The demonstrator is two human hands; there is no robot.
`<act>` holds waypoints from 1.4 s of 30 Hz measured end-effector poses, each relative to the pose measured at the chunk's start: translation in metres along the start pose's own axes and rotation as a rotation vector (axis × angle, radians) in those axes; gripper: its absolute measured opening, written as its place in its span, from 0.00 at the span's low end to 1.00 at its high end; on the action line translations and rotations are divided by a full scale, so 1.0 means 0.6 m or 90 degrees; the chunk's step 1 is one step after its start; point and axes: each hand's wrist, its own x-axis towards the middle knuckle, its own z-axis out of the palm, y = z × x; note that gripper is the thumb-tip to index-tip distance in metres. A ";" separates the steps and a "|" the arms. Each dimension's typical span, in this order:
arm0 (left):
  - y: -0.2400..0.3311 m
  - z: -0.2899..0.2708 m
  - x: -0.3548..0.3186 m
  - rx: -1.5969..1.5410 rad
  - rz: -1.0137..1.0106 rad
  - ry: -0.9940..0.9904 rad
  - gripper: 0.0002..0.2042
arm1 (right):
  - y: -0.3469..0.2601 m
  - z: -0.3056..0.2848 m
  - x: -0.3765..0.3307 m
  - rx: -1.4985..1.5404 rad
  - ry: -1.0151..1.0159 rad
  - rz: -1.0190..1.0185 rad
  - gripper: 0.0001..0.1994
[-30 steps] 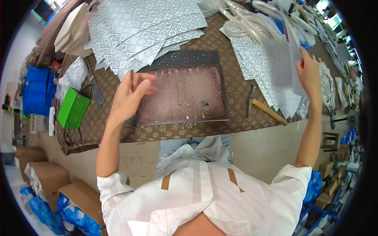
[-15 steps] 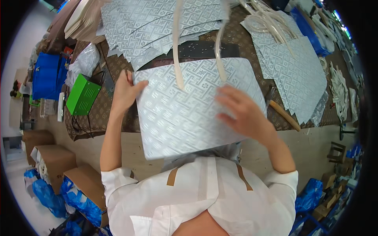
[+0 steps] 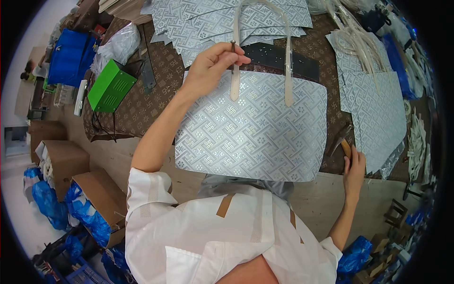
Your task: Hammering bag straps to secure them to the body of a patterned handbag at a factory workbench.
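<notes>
— On the left side of the brown table [image 3: 126, 119], what do you see?
— First a blue bag [image 3: 70, 57], beyond the edge. Then a green box [image 3: 112, 86] with slots in its side, and near it a flat grey metal strip [image 3: 148, 72].
— And the left hand [image 3: 208, 68]?
— It is above the upper left corner of the patterned silver panel [image 3: 250, 130]. Its thumb and fingers pinch a thin metal rod [image 3: 233, 45], which is held about upright. (Whether the rod touches something below, I cannot tell.)
— Where exactly is the panel?
— It lies in the middle, partly over a dark board [image 3: 302, 65], and its near edge reaches past the front of the table. A pale strap [image 3: 287, 57] makes an arch, with both ends on the panel.
— And more to the right?
— There is a hammer [image 3: 346, 148]. The right hand [image 3: 354, 173] has its fingers closed around the wooden handle. Beside it, farther right, lie patterned sheets [image 3: 378, 116].
</notes>
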 end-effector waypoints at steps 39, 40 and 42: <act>-0.052 -0.018 -0.030 0.067 0.050 -0.042 0.05 | -0.339 -0.253 0.294 0.522 -0.120 -0.272 0.13; -0.043 -0.008 -0.024 0.076 0.070 -0.054 0.04 | -0.308 -0.301 0.312 0.536 -0.172 -0.341 0.14; -0.041 -0.006 -0.023 0.099 0.088 -0.055 0.04 | -0.324 -0.288 0.310 0.590 -0.172 -0.284 0.13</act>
